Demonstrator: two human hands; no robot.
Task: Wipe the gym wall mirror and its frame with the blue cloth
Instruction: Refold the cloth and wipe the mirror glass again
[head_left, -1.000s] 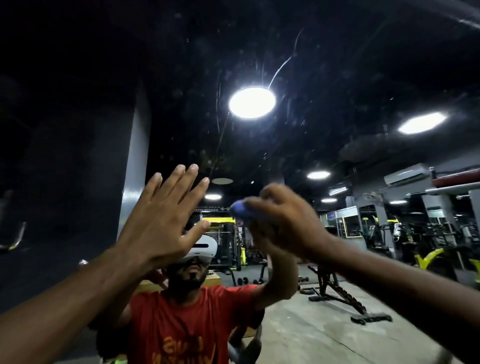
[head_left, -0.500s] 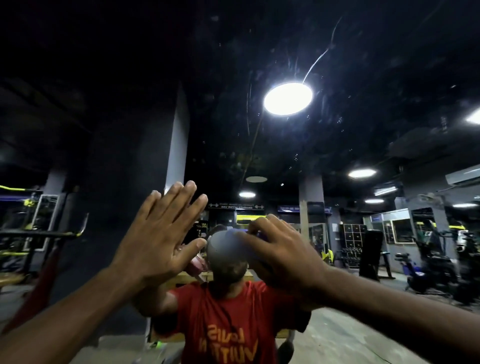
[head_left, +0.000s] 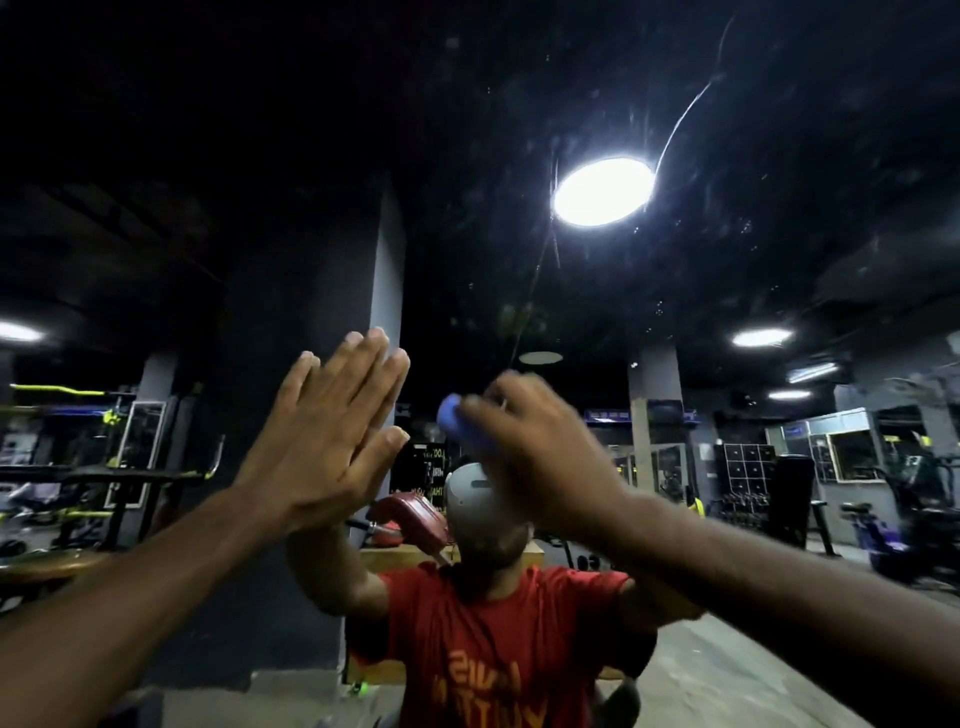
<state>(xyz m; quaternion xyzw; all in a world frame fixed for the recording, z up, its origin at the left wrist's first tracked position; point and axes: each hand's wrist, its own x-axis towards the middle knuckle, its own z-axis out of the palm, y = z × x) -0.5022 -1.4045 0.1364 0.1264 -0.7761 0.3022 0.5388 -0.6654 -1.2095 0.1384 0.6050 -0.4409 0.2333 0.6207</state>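
Pressing flat against the mirror, the left hand is seen with its fingers straight and held close together, and nothing is gripped by it. The blue cloth is bunched in the right hand, whose fingers are curled round it, so that only a rounded blue end is left showing past the fingertips. The cloth is held up at the glass in the lower middle of the visible mirror, near the left hand's fingertips but apart from them. Whether the cloth is actually touching the glass cannot be told, as the right hand is blurred. Both forearms are stretched up from the bottom corners of the view. Between them, a person in a red shirt and a grey headset is reflected, with both arms raised to meet the real ones. Fine streaks and pale specks are caught on the glass around a reflected round ceiling light toward the upper right. A grey pillar is reflected above the left hand, and a red pad is seen just left of the headset. Dim gym machines are mirrored along both side edges.
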